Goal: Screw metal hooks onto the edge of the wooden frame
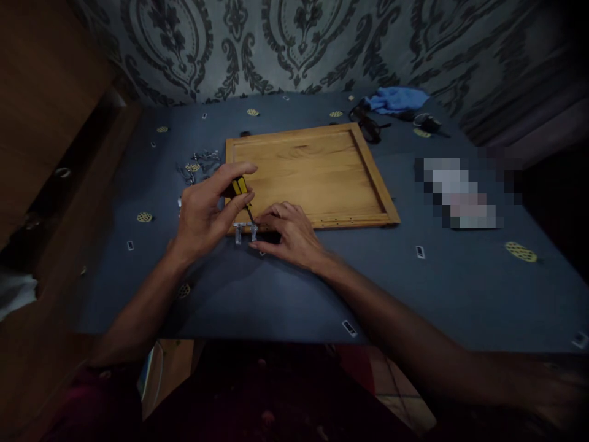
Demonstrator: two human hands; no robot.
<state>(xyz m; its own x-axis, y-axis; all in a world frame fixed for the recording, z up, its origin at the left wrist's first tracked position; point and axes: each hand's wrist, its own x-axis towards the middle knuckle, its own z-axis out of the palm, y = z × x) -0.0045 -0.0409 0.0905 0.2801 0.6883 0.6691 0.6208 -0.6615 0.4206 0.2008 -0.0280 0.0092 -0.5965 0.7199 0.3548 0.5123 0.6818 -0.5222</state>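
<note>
A small screwdriver (pixel 241 186) with a yellow and black handle is held between the thumb and fingers of my left hand (pixel 205 212). Its shaft slants down to a shiny metal fitting with clear prongs (pixel 245 227) at the near left edge of a framed wooden panel (pixel 294 172). My right hand (pixel 291 233) pinches round the right end of that fitting, thumb below and fingers above. The panel lies flat on the table, its raised rim facing up. Small dark holes show along its near edge. The screwdriver's tip is too small to make out clearly.
Several metal hooks (pixel 202 162) lie left of the panel. Dark eyeglasses (pixel 370 126), a blue cloth (pixel 398 99) and a dark object like keys (pixel 427 123) sit at the back right. A blurred-out item (pixel 460 190) lies right. A wooden cabinet (pixel 50 123) borders the table's left.
</note>
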